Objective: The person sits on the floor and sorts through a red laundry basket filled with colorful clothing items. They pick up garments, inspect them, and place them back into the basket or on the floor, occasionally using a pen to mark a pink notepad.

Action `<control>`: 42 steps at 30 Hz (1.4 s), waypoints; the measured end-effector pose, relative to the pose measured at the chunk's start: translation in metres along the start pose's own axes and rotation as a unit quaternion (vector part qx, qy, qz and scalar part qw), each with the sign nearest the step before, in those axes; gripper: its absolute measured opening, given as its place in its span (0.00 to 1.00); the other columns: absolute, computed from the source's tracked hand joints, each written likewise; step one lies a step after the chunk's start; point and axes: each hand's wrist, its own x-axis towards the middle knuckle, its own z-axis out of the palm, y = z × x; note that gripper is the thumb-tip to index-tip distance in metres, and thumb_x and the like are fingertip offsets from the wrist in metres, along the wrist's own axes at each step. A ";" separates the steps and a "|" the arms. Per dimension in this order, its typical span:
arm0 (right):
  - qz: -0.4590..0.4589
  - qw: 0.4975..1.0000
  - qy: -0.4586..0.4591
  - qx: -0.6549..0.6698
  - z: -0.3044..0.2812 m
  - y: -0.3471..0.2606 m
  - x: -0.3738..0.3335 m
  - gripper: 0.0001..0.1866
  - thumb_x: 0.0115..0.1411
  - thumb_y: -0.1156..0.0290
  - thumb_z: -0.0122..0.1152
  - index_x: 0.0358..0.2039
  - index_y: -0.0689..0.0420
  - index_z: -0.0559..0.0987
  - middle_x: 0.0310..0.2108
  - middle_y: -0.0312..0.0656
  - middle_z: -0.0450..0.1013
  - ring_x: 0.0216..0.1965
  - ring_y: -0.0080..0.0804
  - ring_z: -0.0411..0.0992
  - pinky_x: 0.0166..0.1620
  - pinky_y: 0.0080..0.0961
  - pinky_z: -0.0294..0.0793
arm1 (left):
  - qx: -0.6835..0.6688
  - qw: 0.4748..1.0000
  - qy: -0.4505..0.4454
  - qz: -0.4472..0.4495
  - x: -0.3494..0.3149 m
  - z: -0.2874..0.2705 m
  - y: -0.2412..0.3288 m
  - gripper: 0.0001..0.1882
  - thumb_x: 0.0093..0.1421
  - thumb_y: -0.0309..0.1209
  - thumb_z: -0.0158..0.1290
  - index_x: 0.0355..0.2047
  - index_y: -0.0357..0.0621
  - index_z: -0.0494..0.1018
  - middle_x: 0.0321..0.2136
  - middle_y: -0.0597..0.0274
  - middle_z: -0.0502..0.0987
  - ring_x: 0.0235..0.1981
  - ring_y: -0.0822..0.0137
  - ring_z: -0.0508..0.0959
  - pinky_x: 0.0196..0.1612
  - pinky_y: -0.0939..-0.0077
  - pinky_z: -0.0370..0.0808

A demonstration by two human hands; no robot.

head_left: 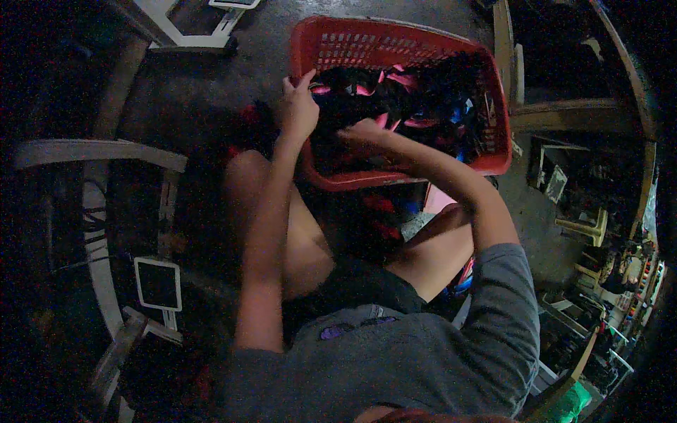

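Note:
A red plastic basket (395,32) with slotted walls stands in front of my knees. Inside it lies a heap of dark pieces that look like cloth (430,106), with pink and blue patches among them. My left hand (299,111) is over the basket's left rim, its fingers bent beside a pink-and-white edge; what they hold is hidden in the dark. Lower and to the right, my right hand (367,132) reaches into the heap from across the near rim. Its fingers are curled, and dark material hides their tips.
Pale frames (99,151) stand on the left, one carrying a small white-rimmed panel (158,284). A yellowish stool (589,224) is on the right, past wooden beams (564,116). Below the basket, between my legs, lie red and pink pieces (381,218). A green item (570,403) shows lower right.

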 end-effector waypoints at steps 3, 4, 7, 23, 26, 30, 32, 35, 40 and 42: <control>0.167 0.972 0.118 0.114 -0.008 0.076 -0.061 0.28 0.43 0.65 0.67 0.45 0.53 0.68 0.38 0.45 0.74 0.39 0.44 0.73 0.38 0.38 0.72 | -0.040 0.999 0.011 -0.001 -0.001 0.002 0.001 0.34 0.51 0.17 0.45 0.59 0.56 0.56 0.54 0.30 0.55 0.51 0.37 0.65 0.51 0.54 0.67; 0.169 0.939 0.211 0.212 -0.011 0.103 -0.093 0.31 0.41 0.66 0.68 0.48 0.54 0.68 0.38 0.44 0.74 0.39 0.40 0.73 0.40 0.34 0.72 | -0.051 0.999 0.015 0.005 -0.001 0.003 0.000 0.36 0.50 0.17 0.45 0.60 0.57 0.55 0.54 0.30 0.55 0.51 0.36 0.65 0.51 0.54 0.67; 0.284 0.843 0.267 0.371 -0.020 0.172 -0.200 0.37 0.41 0.66 0.68 0.53 0.58 0.65 0.44 0.45 0.70 0.44 0.34 0.69 0.47 0.26 0.68 | -0.053 0.998 0.035 0.025 0.000 0.006 -0.003 0.35 0.50 0.16 0.44 0.59 0.54 0.55 0.54 0.29 0.54 0.51 0.35 0.64 0.51 0.54 0.66; 0.224 0.974 -0.001 0.043 0.014 0.068 0.046 0.24 0.51 0.52 0.58 0.41 0.58 0.76 0.35 0.47 0.75 0.36 0.42 0.72 0.38 0.38 0.72 | -0.071 0.997 0.024 0.017 0.000 -0.004 0.003 0.30 0.54 0.18 0.44 0.57 0.56 0.57 0.48 0.34 0.60 0.47 0.38 0.67 0.50 0.53 0.66; 0.205 0.969 -0.002 0.139 0.016 0.096 0.037 0.23 0.50 0.56 0.60 0.42 0.59 0.75 0.34 0.45 0.75 0.33 0.36 0.71 0.36 0.34 0.71 | -0.038 0.997 0.053 0.028 0.000 -0.001 0.001 0.29 0.54 0.20 0.44 0.57 0.57 0.58 0.49 0.38 0.61 0.44 0.41 0.70 0.47 0.55 0.70; 0.158 0.917 0.068 0.360 -0.002 0.132 -0.015 0.22 0.48 0.62 0.62 0.43 0.61 0.75 0.32 0.42 0.76 0.29 0.28 0.70 0.34 0.29 0.70 | -0.017 0.998 0.060 0.034 0.004 0.000 0.001 0.29 0.54 0.20 0.44 0.57 0.56 0.58 0.49 0.38 0.61 0.45 0.41 0.69 0.48 0.55 0.69; 0.197 0.884 0.107 0.411 -0.010 0.138 -0.053 0.21 0.49 0.61 0.63 0.41 0.62 0.76 0.30 0.40 0.75 0.29 0.27 0.70 0.33 0.27 0.70 | -0.026 0.998 0.049 0.038 0.005 -0.002 0.002 0.29 0.54 0.19 0.43 0.57 0.56 0.58 0.50 0.36 0.60 0.46 0.40 0.69 0.49 0.54 0.68; 0.139 0.771 0.194 0.591 -0.018 0.138 -0.109 0.18 0.54 0.61 0.59 0.40 0.60 0.76 0.32 0.35 0.75 0.31 0.25 0.72 0.37 0.25 0.72 | -0.069 0.996 0.046 0.041 0.004 -0.006 0.004 0.29 0.54 0.18 0.43 0.57 0.54 0.58 0.50 0.33 0.58 0.47 0.39 0.68 0.50 0.56 0.68; 0.129 0.587 0.272 0.751 -0.002 0.128 -0.172 0.23 0.58 0.60 0.53 0.50 0.59 0.69 0.40 0.35 0.72 0.37 0.22 0.70 0.44 0.20 0.69 | -0.074 0.996 0.043 0.028 -0.001 -0.011 0.009 0.30 0.53 0.16 0.42 0.56 0.54 0.59 0.48 0.36 0.59 0.48 0.40 0.67 0.50 0.56 0.67; 0.180 0.526 0.330 0.763 0.007 0.122 -0.183 0.24 0.59 0.58 0.53 0.51 0.59 0.69 0.39 0.34 0.72 0.37 0.22 0.70 0.43 0.19 0.69 | -0.074 0.996 0.042 0.040 -0.001 -0.012 0.008 0.30 0.53 0.15 0.42 0.56 0.54 0.59 0.48 0.36 0.59 0.48 0.40 0.67 0.50 0.56 0.67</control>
